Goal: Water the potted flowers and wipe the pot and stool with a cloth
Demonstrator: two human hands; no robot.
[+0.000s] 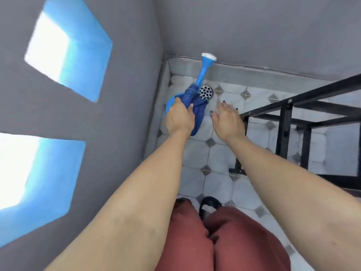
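Note:
My left hand grips a blue watering can together with a dark blue cloth. The can's long spout with its white rose points up toward the grey wall. The cloth hangs down over the can's body and hides most of it. My right hand hovers just to the right with fingers spread and holds nothing. No potted flowers are in view.
A round metal floor drain sits in the tiled floor below the can. A black metal frame stands at the right. Grey walls with two blue-lined openings close in at left and behind.

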